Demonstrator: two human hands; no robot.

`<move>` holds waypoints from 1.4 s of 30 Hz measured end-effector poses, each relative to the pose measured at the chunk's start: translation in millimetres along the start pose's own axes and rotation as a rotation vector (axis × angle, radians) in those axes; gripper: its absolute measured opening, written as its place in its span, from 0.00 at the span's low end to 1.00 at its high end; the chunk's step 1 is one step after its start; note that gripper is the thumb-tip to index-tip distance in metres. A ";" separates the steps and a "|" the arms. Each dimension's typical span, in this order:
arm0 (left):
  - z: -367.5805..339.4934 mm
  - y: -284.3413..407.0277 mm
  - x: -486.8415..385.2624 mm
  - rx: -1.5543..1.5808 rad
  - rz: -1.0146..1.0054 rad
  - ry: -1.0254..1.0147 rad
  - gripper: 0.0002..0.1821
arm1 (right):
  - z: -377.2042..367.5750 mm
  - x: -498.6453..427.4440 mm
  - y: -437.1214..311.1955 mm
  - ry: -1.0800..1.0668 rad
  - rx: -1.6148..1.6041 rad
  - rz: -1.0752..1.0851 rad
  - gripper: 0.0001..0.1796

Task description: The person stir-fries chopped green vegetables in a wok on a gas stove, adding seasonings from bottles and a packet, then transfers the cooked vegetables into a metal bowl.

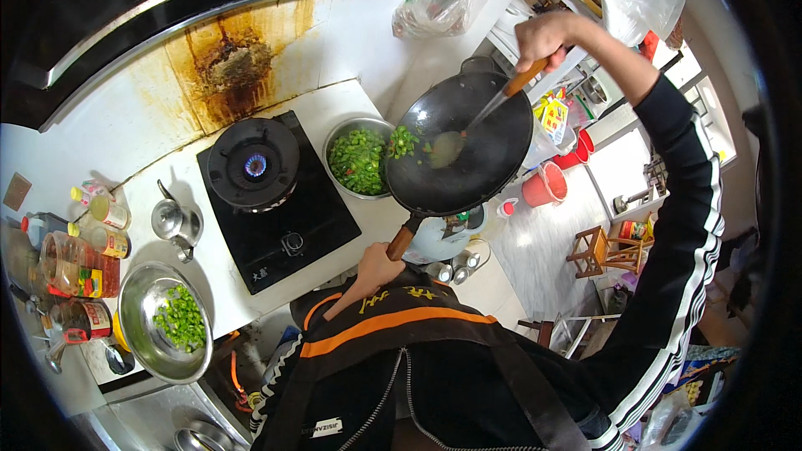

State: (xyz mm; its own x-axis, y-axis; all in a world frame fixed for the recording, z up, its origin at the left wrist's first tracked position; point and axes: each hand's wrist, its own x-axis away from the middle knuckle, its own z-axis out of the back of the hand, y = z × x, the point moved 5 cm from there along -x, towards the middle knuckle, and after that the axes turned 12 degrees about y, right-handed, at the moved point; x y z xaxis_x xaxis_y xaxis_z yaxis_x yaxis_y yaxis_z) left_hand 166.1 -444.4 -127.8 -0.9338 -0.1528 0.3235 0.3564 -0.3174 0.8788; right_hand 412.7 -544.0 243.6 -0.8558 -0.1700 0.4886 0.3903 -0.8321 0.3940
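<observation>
My left hand (378,268) grips the wooden handle of a black wok (476,181), which is tipped toward a steel pot (327,153). My right hand (544,44) is closed around the wooden handle of a metal spatula (492,111), its blade resting inside the wok. Chopped green peppers (358,160) with a few red bits fill much of the pot. A small clump of peppers (403,141) lies at the wok's lip, right by the pot's rim. Some pale liquid or residue shows around the spatula blade.
A lit gas burner (255,165) sits on a black glass cooktop (301,225). To its left are a lidded metal pot (177,220), a steel bowl (133,300) of chopped green pepper and several seasoning jars (81,263). A red bucket (544,185) and wooden stool (590,253) stand on the floor.
</observation>
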 end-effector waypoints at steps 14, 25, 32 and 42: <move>-13.3 -16.0 -2.6 0.113 0.045 -0.059 0.19 | 4.5 -3.5 -4.8 0.315 0.042 0.237 0.17; -0.6 0.9 4.8 -0.121 -0.099 0.134 0.17 | 42.6 37.0 24.5 0.110 0.053 -0.041 0.18; 5.2 2.2 6.9 -0.154 -0.140 0.213 0.16 | 33.1 41.4 30.6 0.052 0.024 -0.060 0.20; 1.3 -3.7 6.4 -0.083 -0.041 0.049 0.19 | -16.3 -4.0 31.5 0.002 -0.377 -0.053 0.19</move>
State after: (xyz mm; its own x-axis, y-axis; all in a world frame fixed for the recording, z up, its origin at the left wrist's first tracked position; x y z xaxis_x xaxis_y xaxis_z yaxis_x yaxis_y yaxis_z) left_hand 158.8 -443.0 -128.5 -0.9458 -0.1826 0.2686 0.3210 -0.4007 0.8581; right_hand 422.9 -578.1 241.3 -0.8721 -0.1224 0.4737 0.1935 -0.9756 0.1042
